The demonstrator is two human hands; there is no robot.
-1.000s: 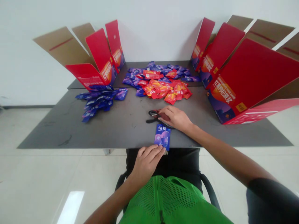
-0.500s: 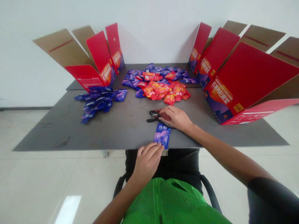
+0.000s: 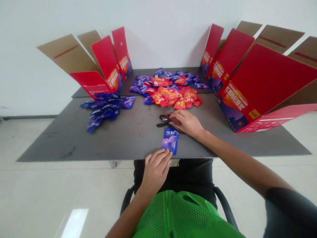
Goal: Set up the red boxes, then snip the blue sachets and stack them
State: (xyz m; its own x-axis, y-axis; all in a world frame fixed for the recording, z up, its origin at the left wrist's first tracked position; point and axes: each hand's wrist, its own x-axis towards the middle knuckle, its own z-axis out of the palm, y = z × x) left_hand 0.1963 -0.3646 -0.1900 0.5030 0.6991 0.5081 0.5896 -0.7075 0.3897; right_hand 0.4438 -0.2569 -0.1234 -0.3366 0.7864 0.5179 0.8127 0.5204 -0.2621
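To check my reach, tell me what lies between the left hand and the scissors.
The head view shows a blue-purple sachet between the left hand and the scissors.

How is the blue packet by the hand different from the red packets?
The blue packet is purple-blue, the red packets red and orange. The blue packet lies alone on the table, the red packets in a heap. Both are flat printed packets.

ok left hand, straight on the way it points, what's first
The blue sachet: the left hand's fingertips sit right at its lower edge, perhaps already touching it.
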